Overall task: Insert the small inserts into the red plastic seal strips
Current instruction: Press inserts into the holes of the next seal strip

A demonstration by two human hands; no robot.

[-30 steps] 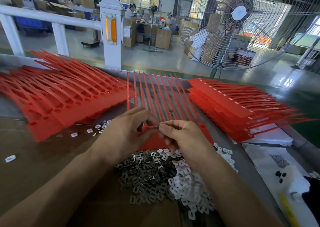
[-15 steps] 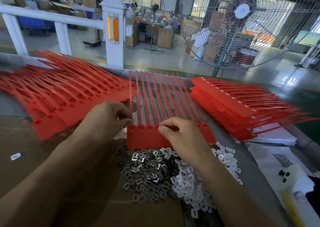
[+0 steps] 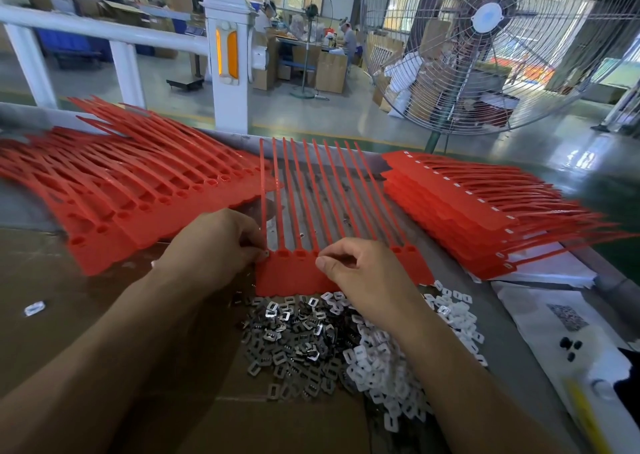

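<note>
the left hand (image 3: 214, 245), which met the right hand (image 3: 360, 273) fingertip to fingertip over the seal strip (image 3: 294, 277) a second ago, has moved out to the strip's left end. its fingertips now press a small insert (image 3: 266, 254) at the corner socket there. the right hand's curled fingers have settled on the strip's top edge.

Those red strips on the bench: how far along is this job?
Done, it seems: the right stack shows white pieces in its heads. In hand: the left hand presses a small insert at the first head of the middle strip sheet; the right hand holds that sheet. Left: its other visible sockets look empty, the left stack too, and the insert pile is still large.
</note>
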